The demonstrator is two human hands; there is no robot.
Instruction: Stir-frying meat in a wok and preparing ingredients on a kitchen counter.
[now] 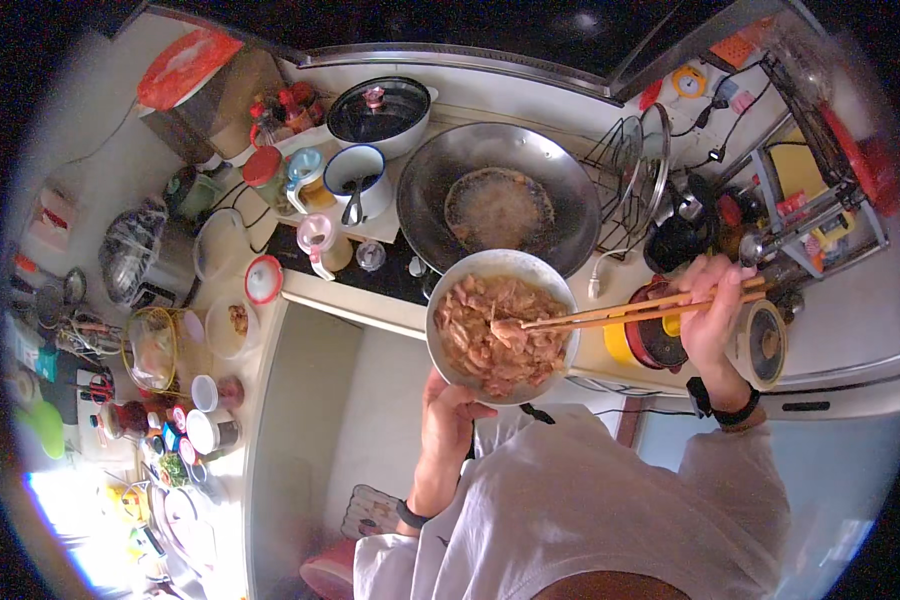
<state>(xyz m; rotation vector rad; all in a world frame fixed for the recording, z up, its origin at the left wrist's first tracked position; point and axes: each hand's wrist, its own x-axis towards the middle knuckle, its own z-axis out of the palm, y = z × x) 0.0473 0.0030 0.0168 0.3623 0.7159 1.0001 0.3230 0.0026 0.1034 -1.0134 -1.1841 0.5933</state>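
My left hand (450, 409) grips the near rim of a pale bowl (433, 349), holding it between my body and the wok. Raw sliced meat (480, 322) in a wet coating fills much of the bowl. My right hand (709, 304) holds a pair of wooden chopsticks (622, 313), whose tips reach into the bowl and touch a piece of the meat. Just beyond the bowl sits a large metal wok (424, 202) on the stove, with bubbly liquid (501, 208) pooled at its bottom. The bowl's far edge overlaps the wok's near rim in view.
Left of the wok stand a white enamel mug (367, 196), a pink-lidded jug (330, 244) and a lidded pot (379, 135). A wire rack with glass lids (656, 165) is on the right. A range hood (465, 64) overhangs the back. Jars (214, 431) crowd the left counter.
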